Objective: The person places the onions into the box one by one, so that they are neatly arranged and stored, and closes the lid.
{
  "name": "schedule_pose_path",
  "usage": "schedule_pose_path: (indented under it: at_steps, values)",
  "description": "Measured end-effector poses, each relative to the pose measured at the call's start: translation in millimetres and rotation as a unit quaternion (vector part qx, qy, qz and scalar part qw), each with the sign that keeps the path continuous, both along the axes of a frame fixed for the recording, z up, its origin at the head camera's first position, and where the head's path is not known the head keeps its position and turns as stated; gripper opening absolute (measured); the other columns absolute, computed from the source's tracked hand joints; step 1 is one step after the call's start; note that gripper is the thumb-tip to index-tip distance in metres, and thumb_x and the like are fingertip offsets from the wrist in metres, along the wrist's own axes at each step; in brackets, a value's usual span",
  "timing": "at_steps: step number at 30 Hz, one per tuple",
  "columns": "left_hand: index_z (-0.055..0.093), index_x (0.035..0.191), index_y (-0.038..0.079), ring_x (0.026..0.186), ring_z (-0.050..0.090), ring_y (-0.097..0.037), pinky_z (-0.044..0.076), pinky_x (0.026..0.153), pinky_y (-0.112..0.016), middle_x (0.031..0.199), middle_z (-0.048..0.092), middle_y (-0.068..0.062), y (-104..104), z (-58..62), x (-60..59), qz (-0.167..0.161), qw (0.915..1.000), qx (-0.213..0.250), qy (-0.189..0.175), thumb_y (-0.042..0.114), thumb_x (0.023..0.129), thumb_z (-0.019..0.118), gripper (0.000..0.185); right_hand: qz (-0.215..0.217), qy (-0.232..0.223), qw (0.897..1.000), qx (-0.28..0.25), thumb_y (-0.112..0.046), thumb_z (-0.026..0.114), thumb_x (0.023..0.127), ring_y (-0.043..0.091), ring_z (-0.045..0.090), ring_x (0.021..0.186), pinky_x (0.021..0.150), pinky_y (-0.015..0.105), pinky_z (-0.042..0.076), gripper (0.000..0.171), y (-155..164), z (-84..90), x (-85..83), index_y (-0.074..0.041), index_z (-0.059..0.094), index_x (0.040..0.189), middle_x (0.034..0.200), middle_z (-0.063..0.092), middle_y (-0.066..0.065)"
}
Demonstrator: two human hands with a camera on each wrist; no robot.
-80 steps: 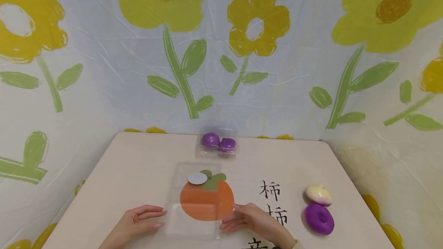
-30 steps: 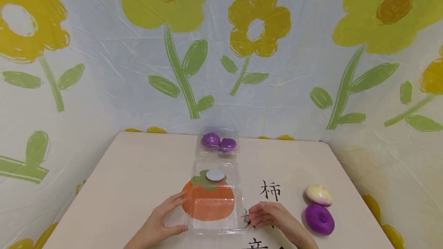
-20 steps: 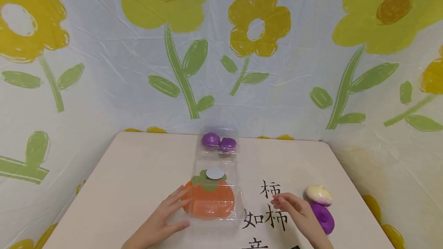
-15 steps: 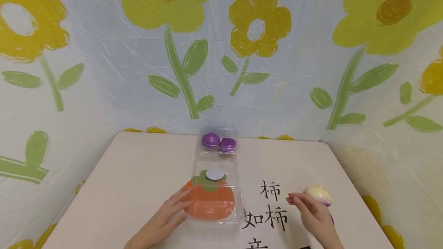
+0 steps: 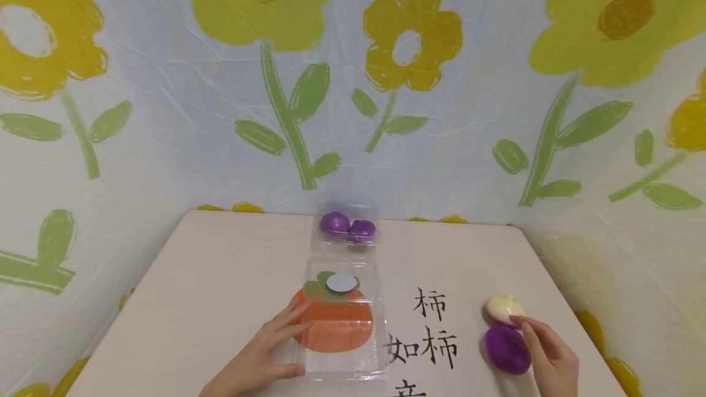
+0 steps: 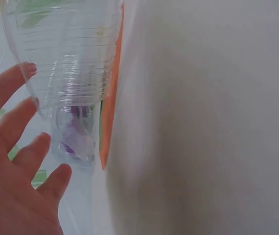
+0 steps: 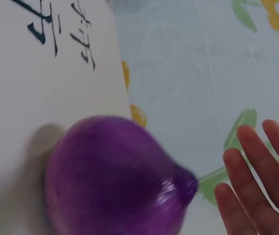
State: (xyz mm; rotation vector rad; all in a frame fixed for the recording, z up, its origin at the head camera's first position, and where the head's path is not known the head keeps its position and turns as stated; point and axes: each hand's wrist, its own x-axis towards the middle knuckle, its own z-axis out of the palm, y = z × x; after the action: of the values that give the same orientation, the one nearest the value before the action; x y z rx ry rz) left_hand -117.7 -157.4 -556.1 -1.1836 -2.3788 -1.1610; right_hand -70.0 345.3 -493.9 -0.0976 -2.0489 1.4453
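Observation:
A clear plastic clamshell box (image 5: 344, 357), its lid (image 5: 361, 268) open and a white round label (image 5: 342, 282) on it, lies over the printed orange persimmon. My left hand (image 5: 259, 348) is at the box's left side, fingers spread. In the left wrist view its fingertips (image 6: 29, 68) overlap the clear wall. On the right of the table are a purple onion (image 5: 504, 351) and a pale onion (image 5: 502, 308) with a purple edge. My right hand (image 5: 554, 354) reaches over them with bent fingers. In the right wrist view, the purple onion (image 7: 115, 181) shows its pointed neck beside the fingers.
At the table's back edge stands another clear box (image 5: 317, 238) with two purple onions (image 5: 335, 223) inside. Black brush characters (image 5: 436, 305) are printed on the pale table cover (image 5: 220, 262). Behind hangs a flower-print cloth (image 5: 469, 139).
The open box has shifted right, then stayed nearly in place with my left hand beside it. My right hand has left the box's right side and moved right to the onions.

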Motion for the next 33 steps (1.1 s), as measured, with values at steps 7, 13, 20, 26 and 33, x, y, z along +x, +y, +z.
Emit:
schedule_pose_path:
  at_steps: [7, 13, 20, 26, 33]
  values:
    - [0.056, 0.141, 0.017, 0.145, 0.025, -0.041, 0.021, 0.116, -0.027, 0.156, 0.039, -0.012, -4, -2.6, 1.6, 0.02, 0.9993, -0.031, -0.006, 0.042, 0.077, 0.084, 0.074, -0.067, 0.068, 0.985, -0.146, 0.004, 0.057, 0.097, 0.008, 0.071, 0.083, 0.079, 0.014, 0.053, 0.022, 11, -18.1, -6.2, 0.025, 0.063, 0.1, 0.087, 0.076, -0.002]
    - [0.056, 0.141, 0.016, 0.145, 0.024, -0.041, 0.007, 0.119, -0.023, 0.155, 0.04, -0.011, -3, -4.5, 0.2, 0.022, 0.999, -0.038, 0.008, 0.046, 0.077, 0.082, 0.075, -0.107, 0.092, 0.959, -0.247, 0.001, 0.06, 0.096, 0.011, 0.071, 0.073, 0.07, 0.016, 0.056, 0.023, 20, -28.9, -9.1, 0.024, 0.064, 0.096, 0.079, 0.075, 0.003]
    - [0.058, 0.139, 0.011, 0.139, 0.031, -0.05, -0.001, 0.122, -0.031, 0.152, 0.043, -0.016, -1, -2.6, -1.1, 0.011, 0.9981, -0.027, 0.055, 0.053, 0.081, 0.076, 0.074, -0.106, -0.008, 0.964, -0.244, 0.001, 0.061, 0.096, 0.004, 0.069, 0.073, 0.067, 0.013, 0.055, 0.015, 30, -42.0, -6.0, 0.011, 0.073, 0.092, 0.078, 0.075, -0.006]
    - [0.057, 0.14, 0.01, 0.142, 0.028, -0.048, 0.0, 0.122, -0.03, 0.153, 0.042, -0.018, -1, 0.9, 0.2, 0.003, 0.9984, -0.026, 0.051, 0.052, 0.081, 0.076, 0.074, -0.085, -0.081, 0.965, -0.235, -0.006, 0.066, 0.095, -0.001, 0.068, 0.075, 0.068, 0.01, 0.053, 0.013, 33, -47.5, -1.5, -0.003, 0.077, 0.09, 0.079, 0.074, -0.011]
    - [0.058, 0.139, 0.012, 0.142, 0.029, -0.046, 0.002, 0.122, -0.03, 0.153, 0.042, -0.017, -1, -0.5, 0.0, 0.005, 0.9982, -0.029, 0.052, 0.051, 0.08, 0.078, 0.074, -0.053, -0.15, 0.977, -0.142, -0.012, 0.074, 0.09, -0.008, 0.065, 0.08, 0.071, 0.004, 0.046, 0.017, 35, -53.8, 1.5, -0.006, 0.075, 0.106, 0.086, 0.071, -0.023]
